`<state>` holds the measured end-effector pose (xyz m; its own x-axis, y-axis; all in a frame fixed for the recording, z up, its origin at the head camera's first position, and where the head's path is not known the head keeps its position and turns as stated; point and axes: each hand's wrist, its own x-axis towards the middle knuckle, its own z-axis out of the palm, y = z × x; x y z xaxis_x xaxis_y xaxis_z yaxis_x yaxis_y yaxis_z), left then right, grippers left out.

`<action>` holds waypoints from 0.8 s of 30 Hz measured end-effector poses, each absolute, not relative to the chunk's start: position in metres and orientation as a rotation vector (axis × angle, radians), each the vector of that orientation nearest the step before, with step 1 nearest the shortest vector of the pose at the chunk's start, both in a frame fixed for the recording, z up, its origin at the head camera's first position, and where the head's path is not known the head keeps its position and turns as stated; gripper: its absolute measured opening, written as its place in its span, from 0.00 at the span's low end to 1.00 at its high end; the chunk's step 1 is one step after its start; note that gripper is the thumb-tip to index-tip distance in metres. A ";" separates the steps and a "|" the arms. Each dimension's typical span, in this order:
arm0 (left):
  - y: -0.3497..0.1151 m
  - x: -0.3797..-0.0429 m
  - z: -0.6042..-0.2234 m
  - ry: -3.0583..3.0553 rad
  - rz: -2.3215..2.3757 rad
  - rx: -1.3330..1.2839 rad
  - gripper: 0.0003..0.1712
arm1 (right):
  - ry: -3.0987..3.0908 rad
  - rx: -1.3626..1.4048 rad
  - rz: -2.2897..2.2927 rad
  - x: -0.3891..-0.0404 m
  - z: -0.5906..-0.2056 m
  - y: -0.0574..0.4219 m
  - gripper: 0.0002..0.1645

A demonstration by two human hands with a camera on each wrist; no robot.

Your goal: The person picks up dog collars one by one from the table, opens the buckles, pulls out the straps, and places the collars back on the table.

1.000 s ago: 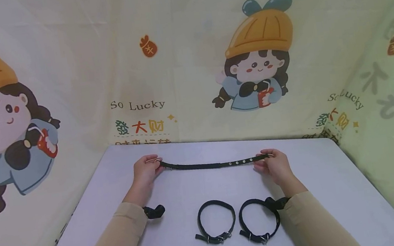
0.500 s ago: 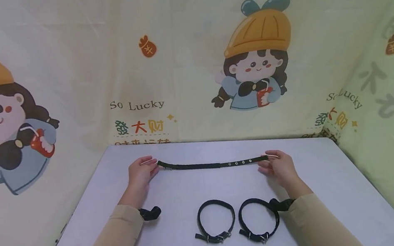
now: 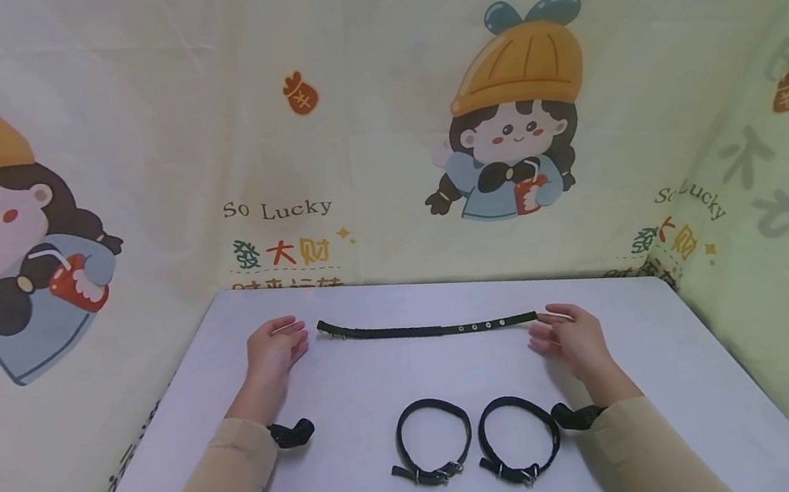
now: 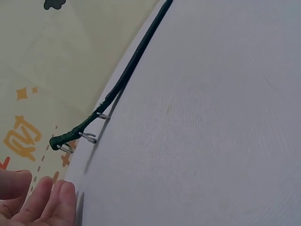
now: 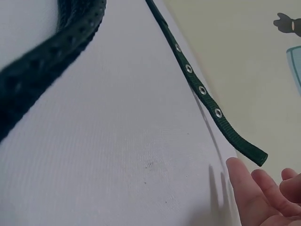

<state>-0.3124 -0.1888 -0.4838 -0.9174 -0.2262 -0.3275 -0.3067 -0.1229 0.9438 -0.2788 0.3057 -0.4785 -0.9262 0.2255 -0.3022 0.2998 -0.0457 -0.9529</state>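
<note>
A dark green strap collar [image 3: 407, 332] lies stretched out across the far part of the table. Metal rings and a buckle show near its left end [image 4: 87, 136], and several eyelets run along its right end [image 5: 202, 89]. Just left of the buckle end is my left hand [image 3: 272, 354], fingers relaxed and apart from the strap. My right hand [image 3: 572, 337] stays by the eyelet end, its loose fingertips close to the tip. Neither hand holds anything.
Nearer on the white table [image 3: 368, 485], two dark collars are buckled into loops, a left one [image 3: 401, 438] and a right one [image 3: 483, 435]. Behind the table hangs a printed curtain [image 3: 382, 155]. Black wrist cameras sit at both cuffs.
Both hands let go of the strap's ends and moved outward, the left hand to the left and the right hand to the right. The strap and both looped collars stayed in place.
</note>
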 end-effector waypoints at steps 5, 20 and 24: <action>-0.190 -0.308 -0.480 2.129 2.189 -0.663 0.28 | 2.225 0.611 -2.116 -0.274 -0.476 0.306 0.34; -0.179 -0.286 -0.459 2.485 1.948 -0.558 0.24 | 2.627 0.502 -1.895 -0.254 -0.457 0.294 0.29; -0.173 -0.280 -0.454 2.571 1.890 -0.464 0.24 | 2.700 0.432 -1.833 -0.247 -0.449 0.287 0.29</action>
